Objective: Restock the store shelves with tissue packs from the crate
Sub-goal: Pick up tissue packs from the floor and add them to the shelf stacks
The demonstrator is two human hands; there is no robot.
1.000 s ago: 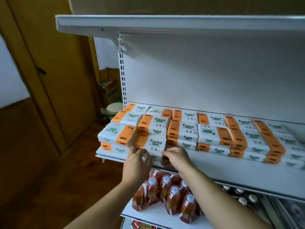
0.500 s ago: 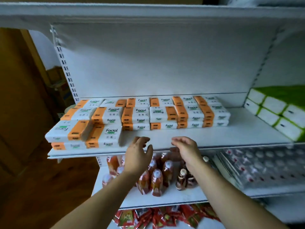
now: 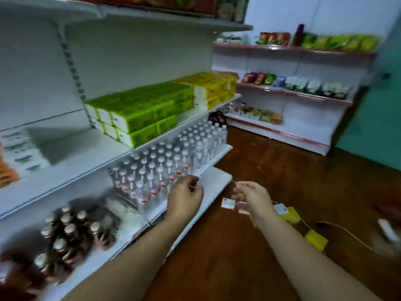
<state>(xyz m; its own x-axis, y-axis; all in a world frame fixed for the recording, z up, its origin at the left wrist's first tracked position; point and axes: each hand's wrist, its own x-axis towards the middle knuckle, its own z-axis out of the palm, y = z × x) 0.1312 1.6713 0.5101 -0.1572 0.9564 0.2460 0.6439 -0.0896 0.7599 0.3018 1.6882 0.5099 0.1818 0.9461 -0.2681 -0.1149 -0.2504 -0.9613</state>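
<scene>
left hand [image 3: 184,198]: loosely curled, empty | right hand [image 3: 252,197]: loosely curled, empty, mid-air

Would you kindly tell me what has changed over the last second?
Both hands came off the front tissue pack and drew back; the left hand and right hand are now empty, and the view has swung right. The tissue packs remain stacked on the shelf.

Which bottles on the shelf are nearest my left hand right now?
The clear white-capped bottles, just beyond your left hand; the brown bottles stand further left.
</scene>
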